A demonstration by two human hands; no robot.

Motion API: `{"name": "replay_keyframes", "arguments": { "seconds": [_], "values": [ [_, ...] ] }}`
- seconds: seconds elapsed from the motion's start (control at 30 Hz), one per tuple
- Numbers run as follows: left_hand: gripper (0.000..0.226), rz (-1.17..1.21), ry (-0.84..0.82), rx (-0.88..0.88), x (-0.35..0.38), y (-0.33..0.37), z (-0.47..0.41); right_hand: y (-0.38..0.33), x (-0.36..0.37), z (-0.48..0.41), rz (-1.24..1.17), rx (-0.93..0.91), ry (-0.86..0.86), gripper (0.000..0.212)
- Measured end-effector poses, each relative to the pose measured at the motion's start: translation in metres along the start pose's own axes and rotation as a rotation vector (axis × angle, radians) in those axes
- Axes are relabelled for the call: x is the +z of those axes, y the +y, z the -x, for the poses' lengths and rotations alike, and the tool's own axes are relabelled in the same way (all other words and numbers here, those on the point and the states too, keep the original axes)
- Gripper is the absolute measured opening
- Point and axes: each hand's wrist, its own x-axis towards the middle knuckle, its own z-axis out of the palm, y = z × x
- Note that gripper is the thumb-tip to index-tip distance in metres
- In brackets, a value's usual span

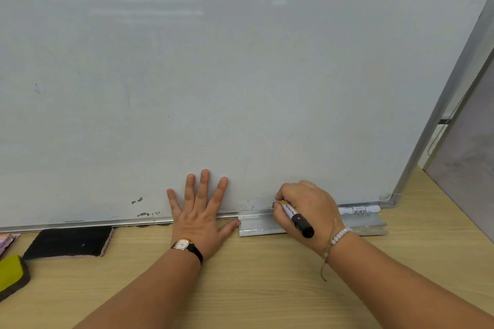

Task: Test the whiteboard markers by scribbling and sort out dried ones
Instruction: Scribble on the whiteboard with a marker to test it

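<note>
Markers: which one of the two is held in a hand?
The black-ended marker, gripped by the right hand. The white marker lies on the metal tray.

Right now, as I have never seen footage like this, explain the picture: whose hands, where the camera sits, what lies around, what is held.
There is no machine: a person works with bare hands, and the one camera sits on their head, looking forward and down. A whiteboard stands on a wooden table. The left hand lies flat, fingers spread, against the board's bottom edge. The right hand grips a whiteboard marker low on the board; its tip is hidden by the fingers. A second marker lies in the metal tray behind that hand. At left lie a black eraser and a yellow-green pad.
</note>
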Motion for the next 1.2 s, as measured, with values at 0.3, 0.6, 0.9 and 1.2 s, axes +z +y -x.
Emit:
{"name": "replay_keyframes", "arguments": {
  "seconds": [0.3,0.6,0.9,1.2],
  "values": [
    [0.08,0.149,-0.136,-0.032,-0.025,0.005,0.002,-0.003,-0.016,-0.014,0.109,0.024,-0.446,0.03],
    [0.064,0.57,-0.247,0.085,-0.071,0.02,0.012,-0.012,-0.019,-0.001,0.092,0.045,-0.692,0.029],
    [0.016,0.974,-0.451,-0.305,-0.114,0.036,0.009,-0.048,-0.022,0.016,0.05,-0.058,-0.58,0.023],
    [0.018,1.237,-0.559,-0.67,-0.149,-0.014,0.026,-0.082,-0.03,0.009,-0.259,0.13,-0.36,0.017]
  ]
}}
